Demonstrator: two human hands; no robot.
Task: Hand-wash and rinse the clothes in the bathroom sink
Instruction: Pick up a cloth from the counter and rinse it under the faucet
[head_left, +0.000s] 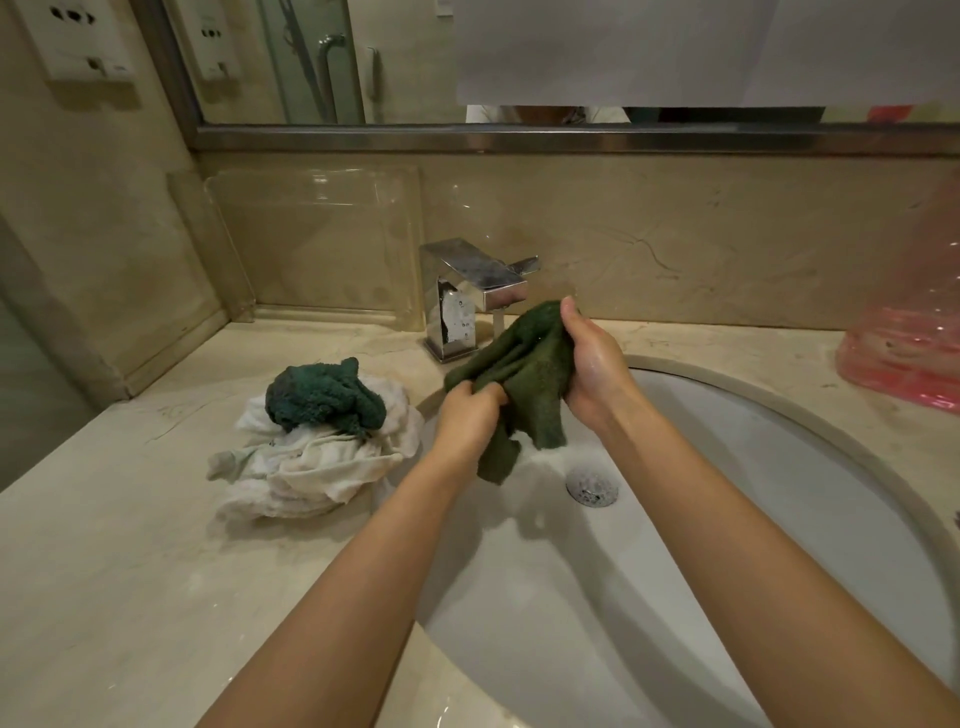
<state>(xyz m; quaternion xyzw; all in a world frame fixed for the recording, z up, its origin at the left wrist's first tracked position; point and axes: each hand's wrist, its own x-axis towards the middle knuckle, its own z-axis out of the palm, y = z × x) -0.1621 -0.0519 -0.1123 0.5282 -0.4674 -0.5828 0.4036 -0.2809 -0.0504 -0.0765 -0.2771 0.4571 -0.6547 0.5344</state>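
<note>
Green, wet cloth (524, 374) hangs crumpled between both hands over the sink (779, 467).

Materials and surface finish

Faucet (475, 291): glossy chromed metal. Sink basin (779, 493): smooth glazed white. Countertop (130, 545): polished marble-look stone. Green cloth (524, 374): matt, fuzzy.

Pink bag (904, 358) cut by right edge; contents unclear.

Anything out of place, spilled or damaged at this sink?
Nothing stands out. Both hands, left and right, hold a green cloth over the sink below the tap; other cloths sit heaped on the counter.
</note>
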